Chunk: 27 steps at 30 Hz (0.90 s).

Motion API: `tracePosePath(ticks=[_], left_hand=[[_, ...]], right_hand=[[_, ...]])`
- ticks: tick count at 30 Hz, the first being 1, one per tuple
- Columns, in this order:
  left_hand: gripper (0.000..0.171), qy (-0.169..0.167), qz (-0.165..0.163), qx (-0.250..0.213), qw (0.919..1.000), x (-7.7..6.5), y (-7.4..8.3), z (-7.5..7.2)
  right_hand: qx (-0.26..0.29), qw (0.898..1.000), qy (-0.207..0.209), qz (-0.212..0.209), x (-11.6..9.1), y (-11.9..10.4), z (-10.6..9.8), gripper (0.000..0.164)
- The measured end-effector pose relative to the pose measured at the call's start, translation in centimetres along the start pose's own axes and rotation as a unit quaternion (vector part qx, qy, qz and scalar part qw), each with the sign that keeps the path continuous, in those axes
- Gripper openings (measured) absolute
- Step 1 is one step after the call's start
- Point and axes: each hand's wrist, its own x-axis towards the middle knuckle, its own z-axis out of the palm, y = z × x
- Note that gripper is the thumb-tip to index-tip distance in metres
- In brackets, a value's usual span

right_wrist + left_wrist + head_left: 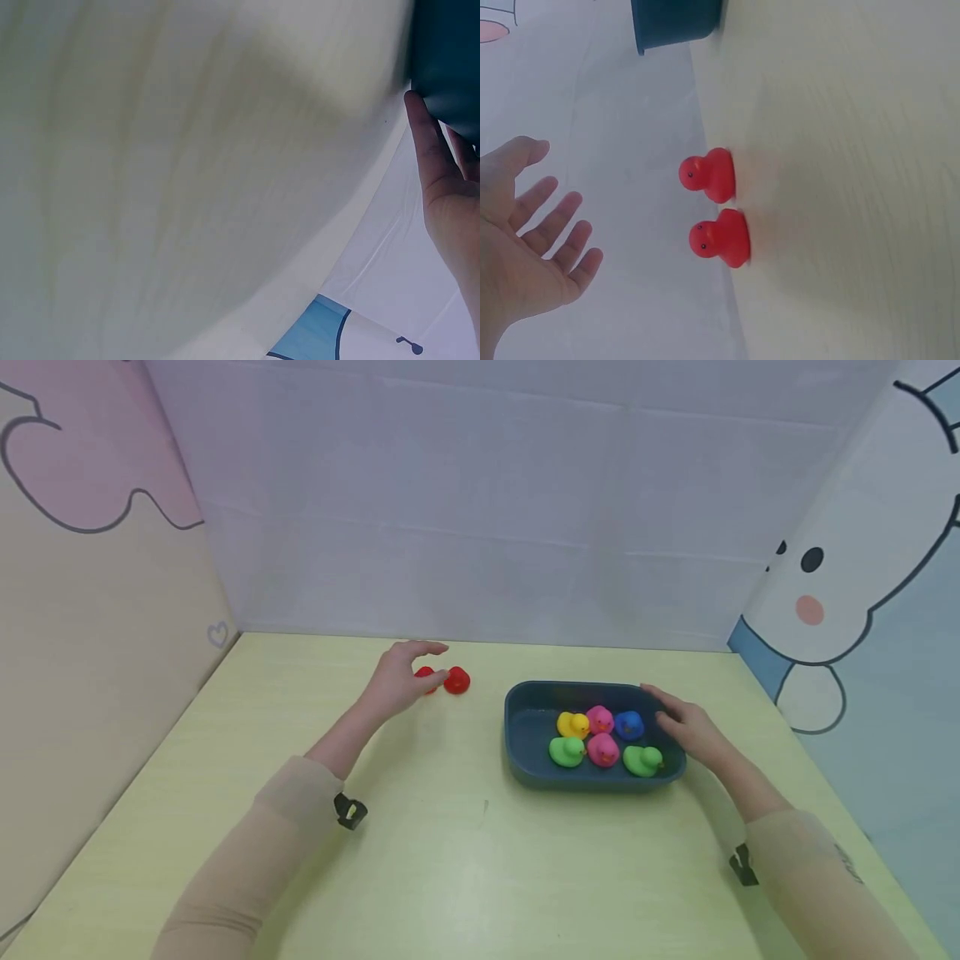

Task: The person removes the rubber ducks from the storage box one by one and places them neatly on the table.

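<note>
Two red rubber ducks stand side by side toward the back of the table; the right one (457, 681) shows fully in the head view, the other (426, 680) is partly behind my left hand (401, 681). That hand hovers right by them, thumb and fingers spread, holding nothing. In the left wrist view the hand (536, 232) is apart from both ducks (721, 238). My right hand (693, 731) holds the right end of a dark blue plastic bin (528, 764), thumb over the rim and fingers along the outer wall (450, 60).
Inside the bin sit several rubber ducks: a yellow one (573, 724), two pink (603, 750), a blue (628, 725) and two green (642, 761). The pale wooden table (450, 868) meets a light cloth backdrop (450, 527) behind and cartoon-printed panels at both sides.
</note>
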Motion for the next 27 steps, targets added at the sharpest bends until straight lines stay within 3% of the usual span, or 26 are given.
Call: tracePosePath(ticks=[10, 18, 27], left_hand=[[0.041, 0.015, -0.003, -0.031, 0.9994, -1.1, 2.4, 1.0], [0.041, 0.028, 0.022, -0.054, 0.9979, -1.4, 3.8, 2.2], [0.043, 0.010, 0.050, -0.072, 0.9961, -1.5, 5.2, 3.9]], right_hand=[[0.003, 1.000, -0.003, 0.000, 0.0, -0.4, 0.0, 0.051], [0.002, 1.000, -0.004, 0.002, 0.1, -0.4, 0.1, 0.051], [0.000, 1.000, 0.000, 0.000, 0.3, -0.3, 0.2, 0.051]])
